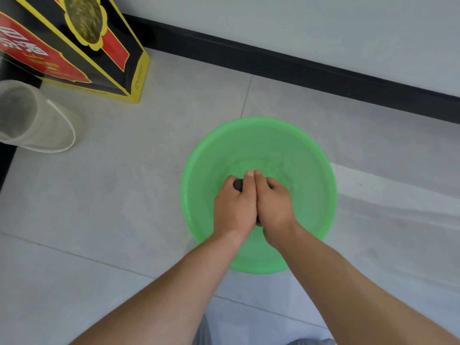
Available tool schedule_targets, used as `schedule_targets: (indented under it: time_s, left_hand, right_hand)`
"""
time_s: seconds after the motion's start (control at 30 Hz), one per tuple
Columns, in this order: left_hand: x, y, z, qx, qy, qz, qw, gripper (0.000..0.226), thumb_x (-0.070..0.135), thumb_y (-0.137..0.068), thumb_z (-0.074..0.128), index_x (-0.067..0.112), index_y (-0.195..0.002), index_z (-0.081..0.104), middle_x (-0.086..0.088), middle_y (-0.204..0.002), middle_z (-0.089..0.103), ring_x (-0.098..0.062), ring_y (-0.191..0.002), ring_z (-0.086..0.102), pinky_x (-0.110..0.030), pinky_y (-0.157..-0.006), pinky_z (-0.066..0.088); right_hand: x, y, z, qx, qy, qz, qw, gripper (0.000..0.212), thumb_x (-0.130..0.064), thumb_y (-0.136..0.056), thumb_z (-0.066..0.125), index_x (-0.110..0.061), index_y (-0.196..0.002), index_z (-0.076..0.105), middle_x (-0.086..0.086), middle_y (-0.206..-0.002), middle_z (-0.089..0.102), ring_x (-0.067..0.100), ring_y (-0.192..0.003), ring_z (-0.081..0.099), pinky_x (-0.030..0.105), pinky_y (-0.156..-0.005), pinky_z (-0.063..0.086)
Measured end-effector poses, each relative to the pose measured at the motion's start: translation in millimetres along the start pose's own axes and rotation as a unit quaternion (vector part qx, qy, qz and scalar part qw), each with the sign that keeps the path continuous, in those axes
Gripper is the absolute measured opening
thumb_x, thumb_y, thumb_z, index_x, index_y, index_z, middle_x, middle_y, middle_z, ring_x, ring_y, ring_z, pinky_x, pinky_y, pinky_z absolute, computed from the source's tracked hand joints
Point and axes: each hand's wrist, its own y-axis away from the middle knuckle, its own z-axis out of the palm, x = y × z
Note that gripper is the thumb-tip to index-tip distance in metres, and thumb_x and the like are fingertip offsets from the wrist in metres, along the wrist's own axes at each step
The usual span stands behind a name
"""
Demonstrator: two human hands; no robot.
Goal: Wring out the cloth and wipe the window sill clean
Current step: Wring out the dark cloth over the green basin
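The green basin (312,155) stands on the floor, in the middle of the view, and it seems to have a little water at its bottom. Over it the left hand (234,207) and the right hand (273,202) are pressed side by side, both clenched around the cloth (238,184), of which only a small dark part shows between the fingers and at the wrists. I judge the cloth soft and limp, heavy with water and a bit slippery, so it is best held with one fist at each end and twisted in opposite ways. The floor (124,195) is of pale grey tiles, smooth, probably slippery if water falls on it. At the far side a light wall (298,21) meets a black skirting (273,61). Far left stands a black, red and yellow box (74,46), and near it a clear plastic container (37,120). The window sill is not in view.
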Motion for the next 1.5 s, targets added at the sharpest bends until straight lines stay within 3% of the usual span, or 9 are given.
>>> schedule_targets:
  time_s: [0.17, 0.37, 0.6, 0.8, 1.1, 1.2, 1.27, 1.37, 1.5]
  left_hand:
    - [-4, -6, 2, 0.0, 0.034, -0.001, 0.999, 0.039, 0.04, -0.098, 0.047, 0.014, -0.07, 0.052, 0.002, -0.064, 0.059, -0.019, -0.063, 0.058, -0.033, -0.06, 0.045]
    - [-3, -1, -2, 0.006, -0.004, 0.037, 0.999, 0.04, 0.034, -0.101, 0.04, 0.007, -0.075, 0.053, -0.007, -0.071, 0.061, -0.028, -0.071, 0.058, -0.04, -0.067, 0.046]
    - [3, 0, -13, -0.034, -0.021, -0.001, 0.999, 0.047, 0.047, -0.102, 0.033, 0.018, -0.069, 0.048, 0.001, -0.073, 0.056, -0.021, -0.07, 0.053, -0.033, -0.062, 0.036]
    - [1, -7, -5, 0.0, -0.045, 0.004, 0.999, 0.045, 0.035, -0.105, 0.029, 0.016, -0.07, 0.049, -0.016, -0.093, 0.066, -0.034, -0.089, 0.06, -0.035, -0.074, 0.041]
    - [-6, -8, 2, 0.034, -0.096, -0.047, 0.994, 0.048, 0.033, -0.104, 0.03, 0.002, -0.097, 0.066, -0.02, -0.107, 0.068, -0.039, -0.101, 0.061, -0.039, -0.086, 0.047]
    - [-4, -2, -10, -0.018, -0.049, -0.073, 0.996, 0.04, 0.043, -0.1, 0.037, 0.012, -0.087, 0.06, -0.013, -0.096, 0.066, -0.035, -0.093, 0.063, -0.049, -0.084, 0.054]
    - [3, 12, -27, -0.079, -0.013, -0.057, 0.995, 0.031, 0.045, -0.098, 0.048, 0.016, -0.09, 0.055, -0.005, -0.09, 0.063, -0.027, -0.085, 0.063, -0.046, -0.076, 0.056]
    - [21, 36, -57, -0.168, 0.018, -0.043, 0.985, 0.024, 0.036, -0.094, 0.063, 0.019, -0.108, 0.054, -0.001, -0.103, 0.062, -0.015, -0.089, 0.065, -0.035, -0.066, 0.058]
    - [45, 58, -80, -0.176, 0.076, -0.074, 0.979, 0.042, 0.025, -0.087, 0.073, 0.017, -0.122, 0.051, -0.008, -0.118, 0.06, -0.024, -0.099, 0.068, -0.037, -0.072, 0.062]
  right_hand:
    - [-3, -4, 3, -0.004, -0.01, -0.011, 1.0, 0.034, -0.03, -0.095, 0.057, -0.014, -0.068, 0.046, 0.002, -0.051, 0.042, 0.017, -0.044, 0.037, 0.018, -0.039, 0.028]
    - [-1, -4, 1, 0.021, 0.07, -0.083, 0.994, 0.038, -0.021, -0.096, 0.048, -0.014, -0.059, 0.038, -0.001, -0.049, 0.036, 0.018, -0.052, 0.033, 0.03, -0.05, 0.029]
    - [-6, 6, -19, -0.005, 0.085, -0.073, 0.994, 0.041, -0.037, -0.104, 0.038, -0.017, -0.068, 0.038, 0.003, -0.062, 0.036, 0.019, -0.057, 0.035, 0.029, -0.051, 0.033]
    - [-4, 0, -15, 0.033, 0.135, -0.114, 0.984, 0.044, -0.03, -0.105, 0.036, -0.018, -0.064, 0.029, -0.003, -0.06, 0.03, 0.015, -0.057, 0.028, 0.032, -0.055, 0.025]
    - [4, -4, -6, 0.072, 0.16, -0.07, 0.982, 0.044, -0.018, -0.098, 0.04, -0.016, -0.055, 0.029, -0.002, -0.052, 0.03, 0.018, -0.052, 0.027, 0.031, -0.052, 0.022]
    - [1, 12, -14, 0.019, 0.098, -0.044, 0.994, 0.04, -0.029, -0.1, 0.048, -0.011, -0.064, 0.045, 0.003, -0.059, 0.044, 0.019, -0.054, 0.044, 0.035, -0.049, 0.042]
    - [-7, 29, -25, -0.046, 0.059, -0.018, 0.997, 0.032, -0.035, -0.099, 0.054, -0.007, -0.083, 0.058, 0.006, -0.076, 0.06, 0.019, -0.067, 0.061, 0.038, -0.058, 0.056]
    - [-28, 58, -45, -0.094, 0.059, -0.017, 0.994, 0.018, -0.029, -0.095, 0.062, -0.013, -0.104, 0.062, 0.007, -0.097, 0.064, 0.02, -0.084, 0.068, 0.039, -0.066, 0.062]
    - [-57, 90, -63, -0.07, 0.04, -0.008, 0.997, 0.035, -0.023, -0.09, 0.071, -0.016, -0.12, 0.057, 0.009, -0.108, 0.059, 0.025, -0.089, 0.069, 0.04, -0.071, 0.062]
